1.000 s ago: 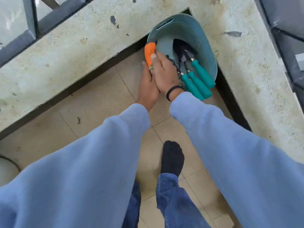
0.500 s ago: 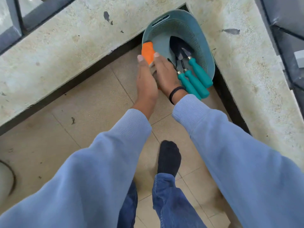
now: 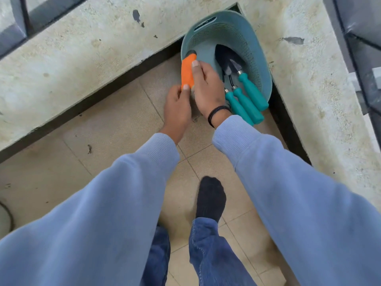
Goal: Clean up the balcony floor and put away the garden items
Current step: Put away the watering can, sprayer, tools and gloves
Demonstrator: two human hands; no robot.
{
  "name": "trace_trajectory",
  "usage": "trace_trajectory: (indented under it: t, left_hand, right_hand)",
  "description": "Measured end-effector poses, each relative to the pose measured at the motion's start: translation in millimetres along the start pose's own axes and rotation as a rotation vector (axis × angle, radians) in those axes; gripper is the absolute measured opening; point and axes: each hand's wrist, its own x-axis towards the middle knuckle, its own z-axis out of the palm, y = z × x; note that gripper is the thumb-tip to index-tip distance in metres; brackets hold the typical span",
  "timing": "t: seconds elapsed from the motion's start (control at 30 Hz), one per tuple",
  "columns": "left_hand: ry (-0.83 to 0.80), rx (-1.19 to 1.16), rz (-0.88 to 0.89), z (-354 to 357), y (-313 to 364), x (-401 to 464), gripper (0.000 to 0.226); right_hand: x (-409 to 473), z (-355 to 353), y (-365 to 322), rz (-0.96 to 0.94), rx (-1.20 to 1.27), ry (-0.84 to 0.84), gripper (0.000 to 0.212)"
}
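Holding the orange-handled tool (image 3: pixel 187 71) over the teal basket's (image 3: pixel 266 79) left rim, your left hand (image 3: pixel 177 108) pinches its near end and your right hand (image 3: pixel 208 87) curls round it — likely steadying it to drop beside the green-handled tools (image 3: pixel 245 100).

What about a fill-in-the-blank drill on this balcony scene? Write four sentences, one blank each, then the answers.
1. The basket in the floor's corner is ____ in colour.
2. The number of teal-handled garden tools in it is ____.
3. Both the left hand and the right hand hold a tool with an ____ handle.
4. The right wrist wears a ____ band.

Answers: teal; three; orange; black
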Motion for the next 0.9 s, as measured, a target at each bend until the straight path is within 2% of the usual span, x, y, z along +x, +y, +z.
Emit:
trace_trajectory:
  t: [0.07, 0.2, 0.27, 0.33, 0.4, 0.47, 0.57, 0.63, 0.73, 0.83, 0.9]
  left_hand:
    - [0.06, 0.114, 0.06, -8, -8, 3, 0.027]
    - [0.157, 0.249, 0.053, -19, -4, 7, 0.025]
    - [0.284, 0.34, 0.015, -16, 4, 3, 0.028]
    - [0.459, 0.32, -0.019, -8, 20, -10, 0.042]
    - [0.531, 0.178, -0.009, 1, 36, -27, 0.051]
    - [0.494, 0.039, -0.025, 10, 45, -40, 0.051]
    - [0.226, -0.246, -0.13, 22, 46, -42, 0.052]
    - [0.107, -0.299, -0.173, 21, 42, -35, 0.051]
    - [0.081, -0.331, -0.2, 13, 35, -26, 0.063]
    - [0.112, -0.317, -0.16, 5, 34, -23, 0.076]
    - [0.142, -0.262, -0.135, 1, 34, -26, 0.098]
  right_hand:
    - [-1, -2, -5, -0.026, -0.107, 0.04, 0.059]
    - [-3, -7, -10, -0.096, -0.305, 0.092, 0.049]
    - [-2, -6, -9, -0.133, -0.316, 0.125, 0.05]
    - [-1, -3, -7, -0.119, -0.275, 0.114, 0.053]
    - [-1, 0, -9, -0.08, -0.202, 0.053, 0.053]
    - [-1, 1, -9, -0.054, -0.156, -0.018, 0.051]
    - [-4, 4, -10, -0.033, -0.141, -0.193, 0.049]
    - [-7, 7, -7, -0.003, -0.131, -0.246, 0.061]
    - [-10, 9, -3, 0.017, -0.077, -0.184, 0.08]
    - [-12, 3, -9, 0.009, -0.01, -0.078, 0.059]
    - [-13, -4, -10, -0.025, 0.025, 0.008, 0.053]
